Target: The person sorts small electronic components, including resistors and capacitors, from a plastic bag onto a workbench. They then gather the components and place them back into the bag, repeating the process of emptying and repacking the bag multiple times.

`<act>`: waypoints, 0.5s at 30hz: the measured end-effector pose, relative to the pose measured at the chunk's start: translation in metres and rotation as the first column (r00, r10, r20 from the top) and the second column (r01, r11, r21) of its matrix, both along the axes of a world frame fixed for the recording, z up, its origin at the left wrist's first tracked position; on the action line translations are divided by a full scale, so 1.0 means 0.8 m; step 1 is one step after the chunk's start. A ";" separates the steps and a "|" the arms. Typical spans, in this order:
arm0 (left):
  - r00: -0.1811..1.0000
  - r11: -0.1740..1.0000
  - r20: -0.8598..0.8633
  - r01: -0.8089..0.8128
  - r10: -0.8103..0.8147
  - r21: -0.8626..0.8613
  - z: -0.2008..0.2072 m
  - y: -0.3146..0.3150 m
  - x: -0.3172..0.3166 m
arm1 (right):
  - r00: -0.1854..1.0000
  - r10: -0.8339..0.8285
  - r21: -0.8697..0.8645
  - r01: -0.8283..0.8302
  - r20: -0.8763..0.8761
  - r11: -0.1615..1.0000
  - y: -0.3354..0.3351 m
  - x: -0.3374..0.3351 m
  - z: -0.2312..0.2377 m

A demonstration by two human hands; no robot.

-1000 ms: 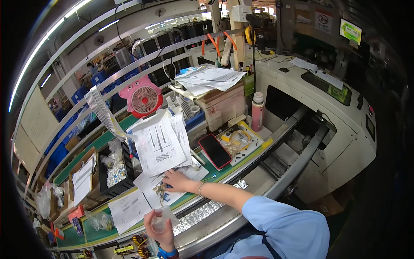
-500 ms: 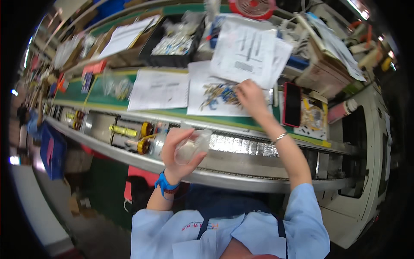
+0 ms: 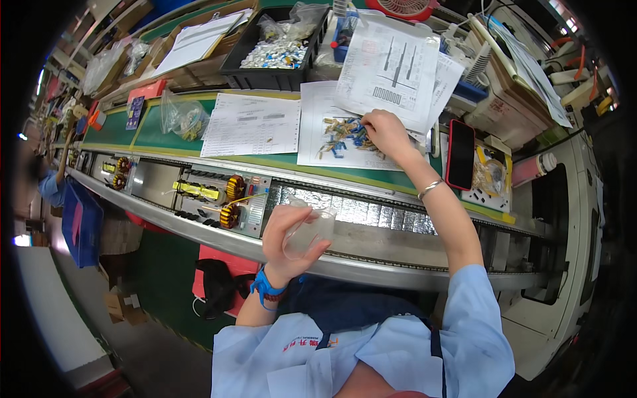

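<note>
My left hand [image 3: 284, 240] is curled around a clear plastic bag [image 3: 312, 233], holding it up above the metal conveyor track with its mouth spread. A blue strap circles that wrist. Over the bench, my right hand [image 3: 388, 134] has its fingertips pressed together at the right edge of a pile of small components [image 3: 340, 135], blue and tan. What those fingertips pinch, if anything, is too small to make out. The pile lies on a white paper sheet [image 3: 312, 113].
A circuit board [image 3: 253, 211] with copper coils sits on the conveyor [image 3: 371, 249], left of my left hand. Behind the papers stands a black bin [image 3: 229, 74] of small white and blue parts. A red-edged phone [image 3: 460, 156] lies right of my right forearm.
The view has shifted slightly and is sharper. My left hand, with the bag, is a little lower and farther right in the picture. My right hand stays at the pile.
</note>
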State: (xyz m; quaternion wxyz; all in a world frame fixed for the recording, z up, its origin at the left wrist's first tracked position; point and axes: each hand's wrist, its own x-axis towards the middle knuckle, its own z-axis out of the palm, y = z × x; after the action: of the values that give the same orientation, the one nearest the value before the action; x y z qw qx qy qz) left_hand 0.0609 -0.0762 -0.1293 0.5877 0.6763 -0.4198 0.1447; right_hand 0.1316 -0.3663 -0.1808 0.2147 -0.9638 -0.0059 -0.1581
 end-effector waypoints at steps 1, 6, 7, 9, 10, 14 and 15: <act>1.000 1.000 0.002 0.000 0.000 0.003 0.000 0.000 -0.001 | 1.000 -0.026 0.069 0.025 0.010 0.997 -0.001 -0.002 0.001; 0.999 0.999 -0.021 0.042 -0.043 -0.019 0.000 -0.006 -0.003 | 0.986 -0.073 0.760 0.164 -0.153 0.628 -0.020 -0.023 0.020; 0.998 0.999 -0.027 0.048 -0.049 -0.025 0.001 -0.008 -0.005 | 0.990 -0.036 0.870 0.135 -0.134 0.475 -0.021 -0.035 0.027; 0.998 0.998 -0.023 0.063 -0.063 -0.027 0.002 -0.012 -0.006 | 0.992 0.010 0.976 0.125 -0.129 0.179 -0.021 -0.057 0.046; 0.997 0.997 -0.021 0.072 -0.072 -0.026 0.002 -0.013 -0.006 | 0.993 0.013 0.988 0.116 -0.118 0.106 -0.018 -0.066 0.053; 0.995 0.995 -0.020 0.100 -0.100 -0.026 0.003 -0.022 -0.009 | 0.997 0.072 0.979 0.035 -0.021 -0.201 -0.016 -0.101 0.072; 0.994 0.994 -0.016 0.107 -0.107 -0.024 0.003 -0.024 -0.010 | 0.995 0.094 0.961 0.000 0.027 -0.275 -0.017 -0.109 0.074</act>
State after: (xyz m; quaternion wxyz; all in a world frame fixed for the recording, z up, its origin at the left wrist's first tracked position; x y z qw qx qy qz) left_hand 0.0529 -0.0951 -0.1266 0.6058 0.6473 -0.4489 0.1119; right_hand 0.0446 -0.3799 -0.1214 0.9041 -0.4126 0.0914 -0.0630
